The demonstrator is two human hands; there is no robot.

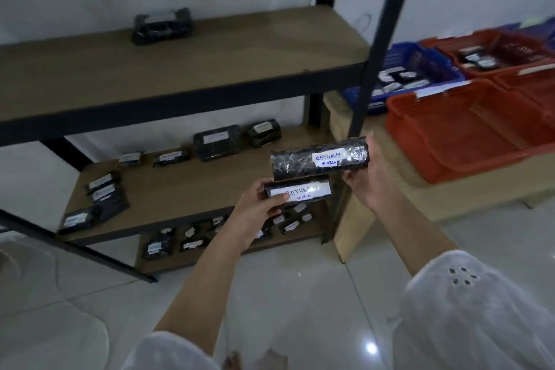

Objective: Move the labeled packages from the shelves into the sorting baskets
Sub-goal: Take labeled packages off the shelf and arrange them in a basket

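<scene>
You have two black-wrapped packages in the air in front of the shelving, one just above the other. Your right grip (pixel 366 180) is curled round the right end of the upper package (pixel 312 161). Your left grip (pixel 256 204) pinches the left end of the lower package (pixel 300 191), with the thumb lying on its label.

Each package is held by one end only, so I judge the free end could sag or twist out, and the shiny film will not help friction. The black upright post (pixel 378 48) stands between your hands and the baskets, so a hurried swing right could knock the upper package against it. The white strips on the basket rims are unreadable here; check them, or a package may land in the wrong basket.

Both packages are long, narrow blocks in glossy, crinkled dark wrap. Each carries a white label handwritten "RETURN" in blue over a date too small to read for sure.

Behind them, the middle shelf (pixel 186 189) carries more labelled packages. One sits on the top shelf (pixel 210 69), and others on the bottom one. To the right, on a low wooden tabletop (pixel 450 201), are the nearest orange basket (pixel 396 105), a blue basket (pixel 402 49) holding packages, and a further red basket (pixel 444 52).
</scene>
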